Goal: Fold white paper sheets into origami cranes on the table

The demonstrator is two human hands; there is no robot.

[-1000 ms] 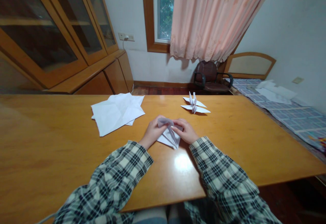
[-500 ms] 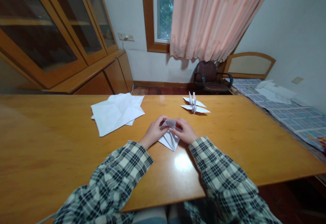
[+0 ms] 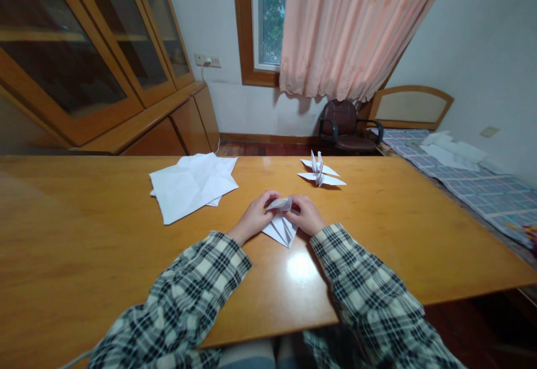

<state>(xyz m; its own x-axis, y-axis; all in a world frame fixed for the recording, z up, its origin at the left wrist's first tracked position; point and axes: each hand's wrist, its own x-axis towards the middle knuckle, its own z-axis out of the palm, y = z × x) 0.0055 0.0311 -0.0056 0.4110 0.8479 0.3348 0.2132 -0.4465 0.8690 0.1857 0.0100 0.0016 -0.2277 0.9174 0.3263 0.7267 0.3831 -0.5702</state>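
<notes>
Between my hands is a partly folded sheet of white origami paper [image 3: 282,231], its pointed end toward me and its far flap lifted. My left hand [image 3: 259,216] pinches the left side of that flap. On the other side, my right hand [image 3: 307,214] grips the flap's right edge with bent fingers. Some fingertips are hidden behind the paper. Beyond my right hand stand two folded paper cranes [image 3: 320,178], close together with wings spread.
Loose creased white sheets [image 3: 188,187] lie in a stack left of my hands on the wooden table [image 3: 84,235]. Past the table are a brown armchair [image 3: 342,126], a bed [image 3: 453,168] at the right and a glass-door cabinet [image 3: 138,98] at the left.
The lifted flap has tilted and looks narrower, and the paper's near point has shifted slightly right. Both hands keep hold; the cranes and the stack stay put.
</notes>
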